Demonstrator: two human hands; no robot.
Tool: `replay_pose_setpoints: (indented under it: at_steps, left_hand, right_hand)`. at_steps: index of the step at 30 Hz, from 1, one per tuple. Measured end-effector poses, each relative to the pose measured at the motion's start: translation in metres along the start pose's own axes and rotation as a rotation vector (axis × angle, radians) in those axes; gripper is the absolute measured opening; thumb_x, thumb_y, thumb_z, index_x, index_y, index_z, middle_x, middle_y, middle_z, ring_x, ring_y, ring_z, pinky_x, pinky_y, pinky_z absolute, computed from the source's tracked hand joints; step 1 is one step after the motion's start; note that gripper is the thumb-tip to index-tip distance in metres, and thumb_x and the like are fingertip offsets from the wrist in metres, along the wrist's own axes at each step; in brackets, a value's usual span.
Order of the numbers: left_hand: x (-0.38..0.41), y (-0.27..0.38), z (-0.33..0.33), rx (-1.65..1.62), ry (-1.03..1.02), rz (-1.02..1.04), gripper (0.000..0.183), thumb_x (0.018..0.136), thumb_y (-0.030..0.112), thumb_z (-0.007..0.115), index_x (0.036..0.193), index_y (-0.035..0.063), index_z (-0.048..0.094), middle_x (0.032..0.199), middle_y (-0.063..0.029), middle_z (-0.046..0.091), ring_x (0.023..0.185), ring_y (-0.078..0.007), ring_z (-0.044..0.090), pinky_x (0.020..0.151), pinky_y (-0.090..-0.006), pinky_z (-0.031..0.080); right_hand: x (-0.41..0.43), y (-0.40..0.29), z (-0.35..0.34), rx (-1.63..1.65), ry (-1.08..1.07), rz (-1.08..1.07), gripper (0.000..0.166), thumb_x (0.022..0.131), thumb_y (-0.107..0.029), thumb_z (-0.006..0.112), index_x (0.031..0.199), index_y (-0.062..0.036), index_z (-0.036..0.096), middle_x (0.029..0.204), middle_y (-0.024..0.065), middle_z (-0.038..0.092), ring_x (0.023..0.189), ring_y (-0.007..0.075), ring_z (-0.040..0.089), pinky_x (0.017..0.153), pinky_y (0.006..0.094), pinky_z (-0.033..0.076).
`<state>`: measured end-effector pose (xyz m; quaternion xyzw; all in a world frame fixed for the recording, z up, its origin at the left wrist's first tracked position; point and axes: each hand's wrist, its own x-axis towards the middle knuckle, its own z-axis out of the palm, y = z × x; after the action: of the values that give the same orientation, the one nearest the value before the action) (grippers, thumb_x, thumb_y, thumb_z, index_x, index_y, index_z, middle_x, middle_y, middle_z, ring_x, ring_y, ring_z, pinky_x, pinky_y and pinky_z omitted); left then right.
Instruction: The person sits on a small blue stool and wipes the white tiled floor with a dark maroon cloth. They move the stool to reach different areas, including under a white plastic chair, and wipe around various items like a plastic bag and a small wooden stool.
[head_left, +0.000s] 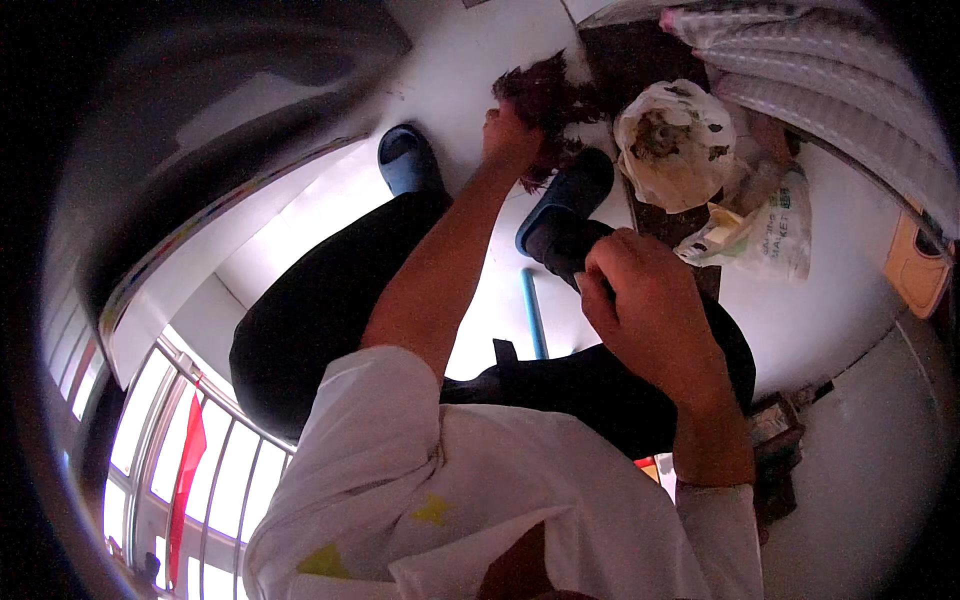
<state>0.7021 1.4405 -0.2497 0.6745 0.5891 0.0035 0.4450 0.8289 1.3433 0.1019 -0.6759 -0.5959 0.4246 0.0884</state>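
On the pale floor ahead of me, my left hand (514, 139) is closed around a dark reddish, shaggy cloth or mop-like bundle (541, 88). Its ragged strands spread around the fingers and reach down near my right slipper (570, 187). My right hand (649, 307) is curled over my right knee area, fingers bent in, with nothing visible in it. Just beyond that hand sits a white plastic bag (679, 146), its mouth spread and dark stained matter inside. Beside it lies a second white plastic bag (784, 225) bearing green writing, with a pale yellowish piece (724, 227) near its edge.
A blue rod (534, 311) lies on the floor between my legs. My left slipper (409, 161) stands at the left. Grey checked fabric (817, 64) hangs at upper right. A metal railing (214, 480) with a red cloth (187, 476) is at lower left.
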Motion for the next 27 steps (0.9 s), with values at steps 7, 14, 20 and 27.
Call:
replay_pose_setpoints:
  at_steps: [7, 14, 20, 27]
  left_hand:
    - [-0.068, 0.027, -0.078, -0.239, 0.189, 0.048, 0.053, 0.079, 0.019, 0.073, 0.125, -0.0002, 0.054, 0.113, -0.0246, 0.068, 0.107, -0.0462, 0.064, 0.097, -0.0505, 0.051]
    - [-0.096, 0.060, -0.156, -0.106, 0.299, 0.235, 0.054, 0.081, 0.026, 0.074, 0.124, -0.0002, 0.055, 0.112, -0.0246, 0.069, 0.109, -0.0426, 0.066, 0.095, -0.0466, 0.052]
    - [-0.127, 0.107, -0.225, 0.002, 0.283, 0.374, 0.055, 0.084, 0.028, 0.074, 0.127, -0.0003, 0.054, 0.115, -0.0250, 0.069, 0.110, -0.0414, 0.066, 0.095, -0.0459, 0.052]
    - [-0.173, 0.122, -0.238, -0.688, 0.067, 0.384, 0.047, 0.091, 0.015, 0.069, 0.133, -0.0006, 0.053, 0.120, -0.0158, 0.068, 0.104, -0.0270, 0.068, 0.092, -0.0386, 0.055]
  right_hand:
    - [-0.016, 0.017, 0.007, -0.047, 0.065, 0.048, 0.016, 0.090, -0.015, 0.065, 0.086, -0.0012, 0.059, 0.080, 0.0186, 0.063, 0.079, 0.0365, 0.065, 0.073, 0.0484, 0.051]
    - [-0.022, 0.075, 0.004, 0.088, 0.213, 0.181, 0.023, 0.094, -0.021, 0.060, 0.097, 0.0009, 0.065, 0.092, 0.0207, 0.069, 0.084, 0.0380, 0.067, 0.078, 0.0448, 0.052]
    - [-0.061, 0.118, 0.003, 0.249, 0.380, 0.173, 0.023, 0.095, -0.021, 0.058, 0.099, 0.0005, 0.065, 0.087, 0.0108, 0.070, 0.074, 0.0211, 0.064, 0.074, 0.0342, 0.052]
    - [-0.127, 0.086, 0.004, 0.619, 0.393, 0.245, 0.018, 0.098, -0.020, 0.057, 0.095, -0.0040, 0.065, 0.089, 0.0037, 0.070, 0.074, 0.0097, 0.059, 0.070, 0.0251, 0.050]
